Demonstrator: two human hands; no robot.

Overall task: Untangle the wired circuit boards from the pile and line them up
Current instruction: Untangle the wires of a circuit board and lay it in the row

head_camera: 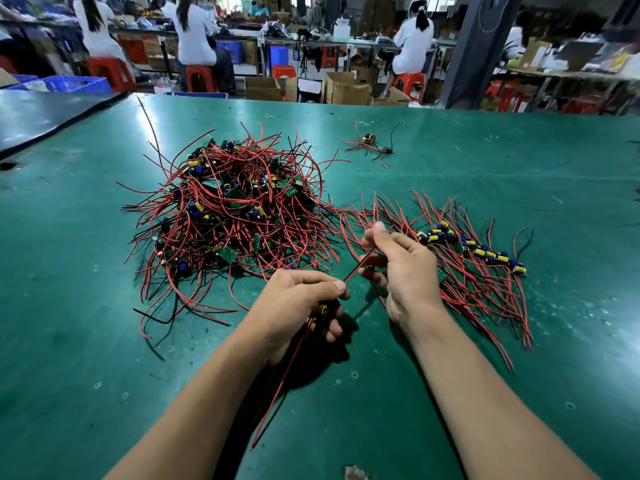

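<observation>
A tangled pile [232, 216] of small green circuit boards with red and black wires lies on the green table [69, 306], left of centre. To the right, a row of boards [474, 251] lies side by side, their wires fanned towards me. My left hand [294, 306] grips one wired board with a yellow capacitor [320, 309] in the palm; long wires hang from it towards me. My right hand [401, 268] pinches that board's red wire [360, 268], stretched taut between both hands, just in front of the row.
A small separate cluster of wired boards [372, 145] lies farther back on the table. A dark mat [41, 116] covers the far left corner. Beyond the table's far edge stand cardboard boxes [346, 88], red stools and seated people at benches.
</observation>
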